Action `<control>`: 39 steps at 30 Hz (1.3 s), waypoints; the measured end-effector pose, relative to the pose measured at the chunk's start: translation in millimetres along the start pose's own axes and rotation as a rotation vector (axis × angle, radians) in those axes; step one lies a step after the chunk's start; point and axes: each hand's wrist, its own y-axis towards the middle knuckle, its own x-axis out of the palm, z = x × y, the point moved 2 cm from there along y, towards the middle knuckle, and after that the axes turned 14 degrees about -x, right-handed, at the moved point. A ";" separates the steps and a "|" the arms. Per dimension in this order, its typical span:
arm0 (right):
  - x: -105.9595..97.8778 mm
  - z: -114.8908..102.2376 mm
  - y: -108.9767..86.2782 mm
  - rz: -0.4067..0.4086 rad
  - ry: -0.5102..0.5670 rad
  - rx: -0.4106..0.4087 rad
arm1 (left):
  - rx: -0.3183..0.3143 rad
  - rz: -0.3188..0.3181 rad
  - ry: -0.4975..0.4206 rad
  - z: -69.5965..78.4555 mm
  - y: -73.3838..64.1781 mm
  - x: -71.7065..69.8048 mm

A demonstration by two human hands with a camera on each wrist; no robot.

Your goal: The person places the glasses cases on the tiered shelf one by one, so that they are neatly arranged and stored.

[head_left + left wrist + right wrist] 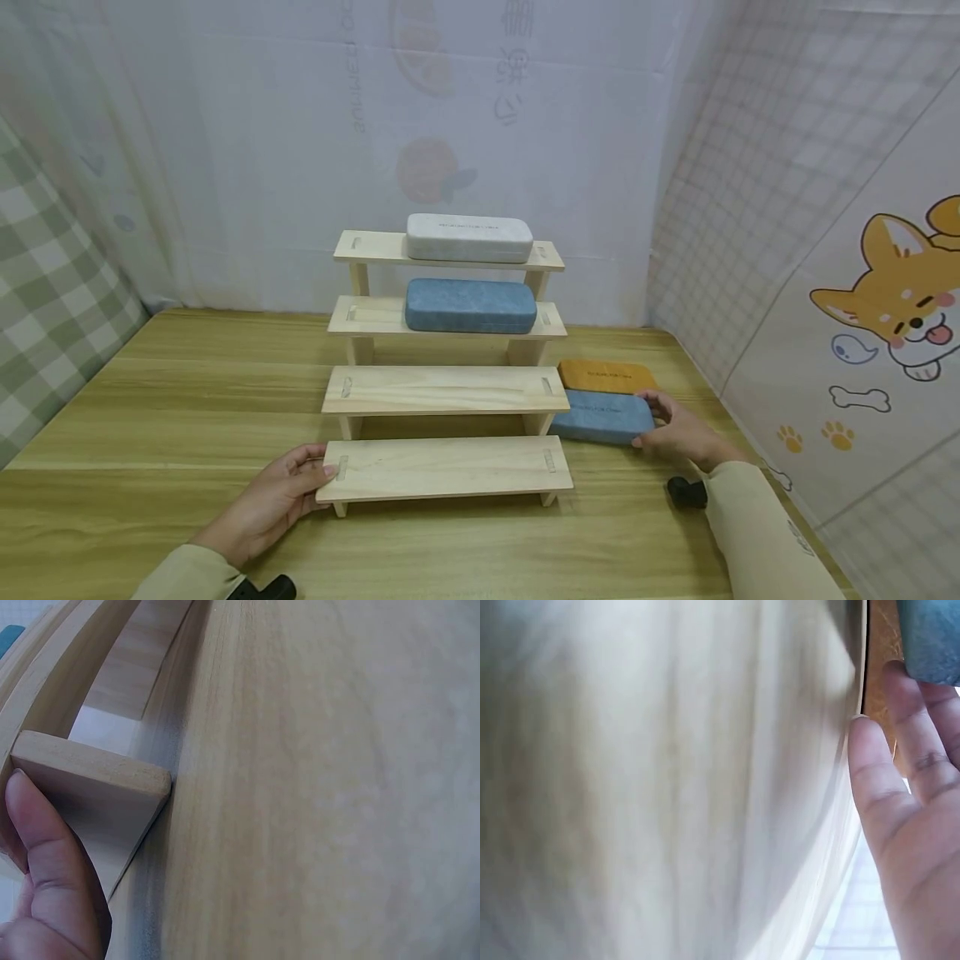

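Note:
A four-step wooden display stand (446, 467) is on the table. My left hand (273, 500) grips the left end of its lowest step, with the thumb tip on the board; in the left wrist view a finger (45, 847) lies by the step's support. To the right of the stand is a light blue glasses case (607, 417). My right hand (686, 433) is at that case's right end. In the right wrist view its fingers are fairly straight and a fingertip touches the case (934, 637), while the thumb (874, 757) stands apart from it.
A pale grey glasses case (468, 239) rests on the top step and a darker blue case (470, 306) on the one below. An orange-brown case (606, 377) lies just behind the light blue one. Cloth walls (262, 167) border the wooden table (187, 400).

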 end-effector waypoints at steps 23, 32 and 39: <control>-32.9 -21.5 -31.2 0.072 -0.003 -0.024 | 0.013 0.009 0.018 0.3 -0.4 0.8; -45.8 -30.2 -39.8 0.155 0.007 -0.132 | 0.011 0.010 0.018 -0.2 -0.5 0.5; -49.1 -42.2 -43.1 0.181 0.028 -0.200 | 0.011 -0.002 0.008 0.4 -0.3 0.7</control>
